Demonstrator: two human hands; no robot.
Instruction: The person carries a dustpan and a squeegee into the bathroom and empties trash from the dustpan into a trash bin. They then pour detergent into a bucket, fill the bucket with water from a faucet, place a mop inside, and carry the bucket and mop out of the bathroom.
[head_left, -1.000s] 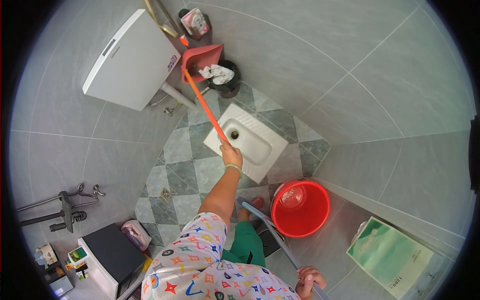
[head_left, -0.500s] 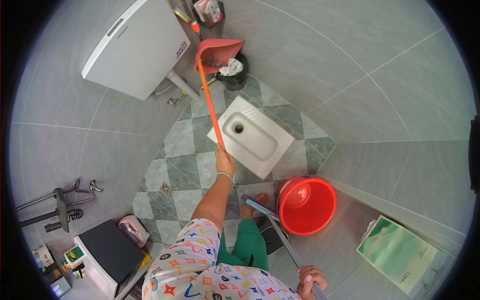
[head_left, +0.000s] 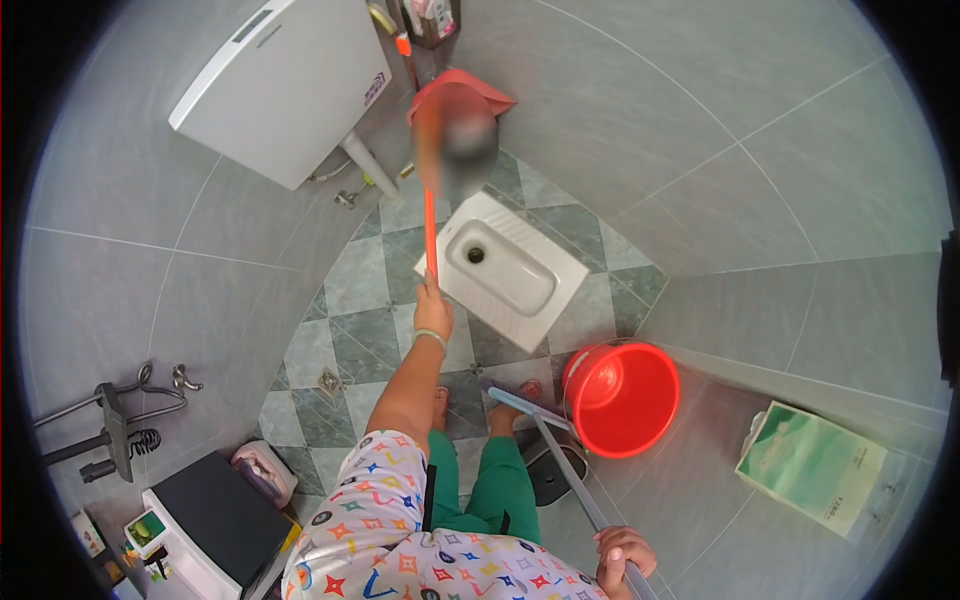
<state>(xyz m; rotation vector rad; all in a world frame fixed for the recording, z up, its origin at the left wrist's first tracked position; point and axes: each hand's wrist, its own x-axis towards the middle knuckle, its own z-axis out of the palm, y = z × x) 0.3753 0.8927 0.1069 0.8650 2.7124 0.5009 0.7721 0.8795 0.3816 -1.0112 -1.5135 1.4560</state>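
Observation:
My left hand (head_left: 432, 308) is wrapped round the orange handle (head_left: 430, 235) of a red dustpan (head_left: 462, 82), beside the white squat toilet (head_left: 515, 270). The dustpan is at the black bin (head_left: 470, 150) in the corner; a blurred patch hides its lower part and most of the bin. At the bottom, my right hand (head_left: 624, 558) grips the grey pole of a squeegee-like tool (head_left: 570, 470). The tool's light-blue head (head_left: 520, 403) is low near my feet, left of the red bucket (head_left: 622, 398).
A white cistern (head_left: 285, 90) hangs on the wall at upper left, with a pipe below it. Shower fittings (head_left: 118, 430) are on the left wall. A black-topped cabinet (head_left: 215, 515) stands at lower left, a green box (head_left: 815, 465) at lower right. The drain (head_left: 328, 381) is in the tiled floor.
The dustpan has shifted right and tipped over the bin; white paper seen in it or at the bin earlier is now blurred. My left hand has moved slightly left. My right hand keeps its hold.

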